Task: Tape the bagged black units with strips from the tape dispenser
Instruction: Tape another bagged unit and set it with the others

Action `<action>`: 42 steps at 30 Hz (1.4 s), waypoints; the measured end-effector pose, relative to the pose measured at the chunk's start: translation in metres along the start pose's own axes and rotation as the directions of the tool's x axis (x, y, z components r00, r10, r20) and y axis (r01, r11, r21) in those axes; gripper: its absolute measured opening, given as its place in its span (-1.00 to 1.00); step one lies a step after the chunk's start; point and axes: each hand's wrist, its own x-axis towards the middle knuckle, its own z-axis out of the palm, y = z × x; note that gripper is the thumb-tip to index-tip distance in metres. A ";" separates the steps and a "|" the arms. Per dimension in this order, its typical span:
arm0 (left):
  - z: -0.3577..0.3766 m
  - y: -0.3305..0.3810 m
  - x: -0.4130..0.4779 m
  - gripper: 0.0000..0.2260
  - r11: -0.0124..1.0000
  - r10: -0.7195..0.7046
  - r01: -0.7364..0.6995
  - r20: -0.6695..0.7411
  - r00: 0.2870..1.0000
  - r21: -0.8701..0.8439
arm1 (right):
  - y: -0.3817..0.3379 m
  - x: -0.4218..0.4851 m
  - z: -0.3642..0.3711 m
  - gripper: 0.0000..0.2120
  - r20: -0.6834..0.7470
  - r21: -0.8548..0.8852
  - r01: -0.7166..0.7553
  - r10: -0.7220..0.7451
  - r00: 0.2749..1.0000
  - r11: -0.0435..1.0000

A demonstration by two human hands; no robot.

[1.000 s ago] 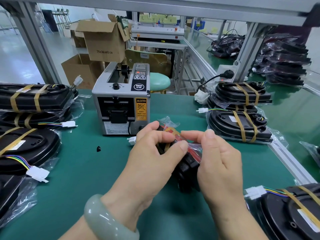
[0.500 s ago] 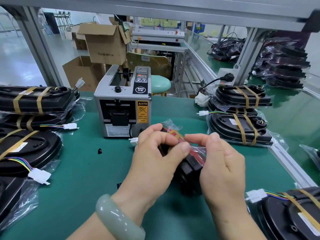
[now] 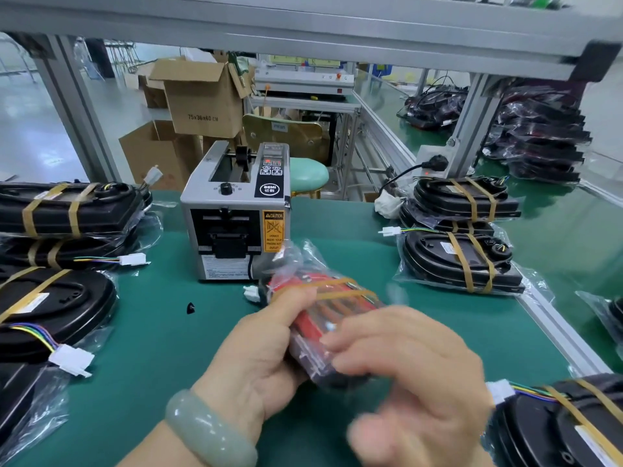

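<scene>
A bagged unit (image 3: pixel 320 315) with a red face and black body is held above the green mat, two tan tape strips across its far end. My left hand (image 3: pixel 256 358) grips its left side, thumb lying along the top edge near the tape. My right hand (image 3: pixel 404 375) is blurred by motion, over the unit's near right end with fingers loosely spread; whether it touches the bag is unclear. The grey tape dispenser (image 3: pixel 236 214) stands just behind the unit, its outlet slot facing me with no strip visible.
Taped bagged black units are stacked at left (image 3: pixel 67 207), at right (image 3: pixel 462 261) and at the near right corner (image 3: pixel 566 426). A small black scrap (image 3: pixel 190 308) lies on the green mat (image 3: pixel 151 332). The bench's metal rail (image 3: pixel 553 328) runs along the right.
The unit has been lifted and turned so its red face points up, with two tape strips now showing. My right hand has come off the tape and moved toward me.
</scene>
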 end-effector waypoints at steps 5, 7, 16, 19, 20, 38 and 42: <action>-0.019 0.006 -0.008 -0.55 0.990 0.138 -0.138 0.060 0.989 -0.008 | -0.003 -0.004 -0.033 -0.76 -0.506 0.210 -0.080 0.179 0.844 0.974; -0.023 0.006 -0.013 -0.49 0.981 0.194 -0.196 0.063 0.979 0.018 | 0.020 -0.018 -0.037 -0.82 -0.537 0.225 -0.296 0.371 0.757 0.928; -0.015 0.026 -0.017 -0.41 0.677 0.681 -0.620 -0.020 0.732 0.397 | 0.052 -0.025 -0.033 -0.41 0.170 0.429 -0.629 0.626 0.761 0.648; -0.017 0.040 -0.013 -0.49 0.459 0.815 -0.627 -0.017 0.579 0.630 | 0.056 -0.028 -0.040 -0.42 0.153 0.460 -0.624 0.635 0.757 0.632; -0.018 0.044 -0.011 -0.50 0.463 0.795 -0.624 0.016 0.606 0.630 | 0.058 -0.028 -0.042 -0.44 0.155 0.457 -0.621 0.631 0.760 0.637; -0.026 0.079 -0.019 -0.89 0.096 0.796 -0.618 0.313 0.518 0.781 | 0.048 -0.026 -0.041 -0.50 0.266 0.465 -0.696 0.664 0.699 0.547; -0.036 0.100 -0.016 -0.82 0.048 0.858 -0.560 0.253 0.446 0.827 | 0.047 -0.027 -0.046 -0.61 0.256 0.516 -0.683 0.668 0.698 0.516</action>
